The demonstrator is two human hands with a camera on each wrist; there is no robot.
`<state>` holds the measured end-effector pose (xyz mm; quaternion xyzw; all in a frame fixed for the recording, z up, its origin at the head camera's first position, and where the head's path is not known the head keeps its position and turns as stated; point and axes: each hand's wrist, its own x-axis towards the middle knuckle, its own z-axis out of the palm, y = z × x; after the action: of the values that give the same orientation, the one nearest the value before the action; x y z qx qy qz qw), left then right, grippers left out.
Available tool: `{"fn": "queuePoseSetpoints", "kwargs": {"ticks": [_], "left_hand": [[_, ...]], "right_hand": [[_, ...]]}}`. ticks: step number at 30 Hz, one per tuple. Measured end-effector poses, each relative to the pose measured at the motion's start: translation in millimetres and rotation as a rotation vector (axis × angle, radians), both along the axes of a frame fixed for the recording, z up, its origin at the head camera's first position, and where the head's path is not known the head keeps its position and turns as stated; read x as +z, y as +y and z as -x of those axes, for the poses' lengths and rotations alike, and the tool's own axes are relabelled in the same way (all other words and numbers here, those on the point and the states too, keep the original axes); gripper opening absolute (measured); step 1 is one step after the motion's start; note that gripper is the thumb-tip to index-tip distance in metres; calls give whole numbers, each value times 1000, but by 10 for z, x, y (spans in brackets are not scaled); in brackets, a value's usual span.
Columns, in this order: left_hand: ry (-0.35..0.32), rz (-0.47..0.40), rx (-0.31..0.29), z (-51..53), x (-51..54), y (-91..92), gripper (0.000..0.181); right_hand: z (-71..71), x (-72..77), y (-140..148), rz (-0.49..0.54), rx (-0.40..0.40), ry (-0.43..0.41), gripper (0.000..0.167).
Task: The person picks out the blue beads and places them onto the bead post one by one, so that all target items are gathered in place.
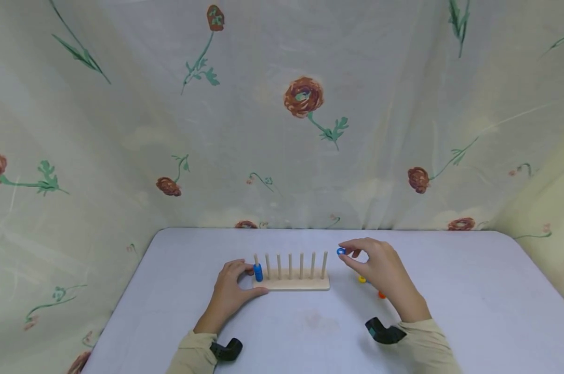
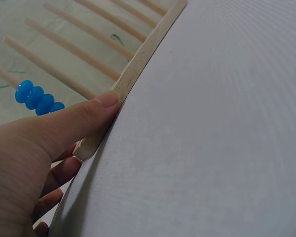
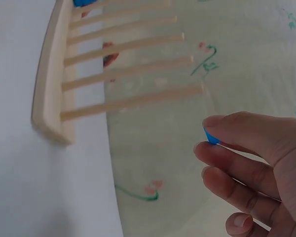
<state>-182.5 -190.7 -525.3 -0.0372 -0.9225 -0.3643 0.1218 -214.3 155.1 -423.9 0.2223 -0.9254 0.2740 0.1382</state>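
A pale wooden peg stand (image 1: 293, 285) with a row of several upright pegs sits mid-table. Several blue beads (image 1: 258, 274) are stacked on its leftmost peg; the other pegs are bare. My left hand (image 1: 230, 288) grips the stand's left end, its thumb along the front edge of the base (image 2: 130, 74) and the fingers partly hidden around the end. Between thumb and index finger, my right hand (image 1: 377, 264) pinches a blue ring-shaped bead (image 3: 211, 138), raised beside the rightmost peg (image 3: 133, 102) and apart from it. In the right wrist view the fingers cover most of that bead.
A yellow bead (image 1: 362, 280) and an orange bead (image 1: 381, 295) lie on the white table (image 1: 146, 322) under the right hand, partly covered by it. Behind the table hangs a flowered curtain (image 1: 244, 130). Both wrists wear black camera mounts (image 1: 386, 332).
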Motion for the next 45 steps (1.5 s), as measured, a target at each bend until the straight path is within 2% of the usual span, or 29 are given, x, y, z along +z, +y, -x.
{"fn": "queuePoseSetpoints", "kwargs": {"ticks": [8,13,19,24,31,40,45], "left_hand": [[-7,-7,3,9,3,6,56],[1,-3,5,4,1,0,56],[-3,3,12,2,0,-5,57],[-2,-6,1,0,10,-8,57],[-5,3,6,14,-13,-9,56],[-37,-21,1,2,6,-10,55],[-40,-16,2,-5,32,-9,56]], "right_hand": [[10,86,-346,88,73,47,18],[3,113,-574,124,86,71,18],[-14,134,-857,124,108,60,18],[-18,124,-1059,105,129,22,18],[-15,100,-1318,145,181,31,18],[-21,43,-1543,162,259,123,17],[-19,-18,-1580,141,240,147,17]]}}
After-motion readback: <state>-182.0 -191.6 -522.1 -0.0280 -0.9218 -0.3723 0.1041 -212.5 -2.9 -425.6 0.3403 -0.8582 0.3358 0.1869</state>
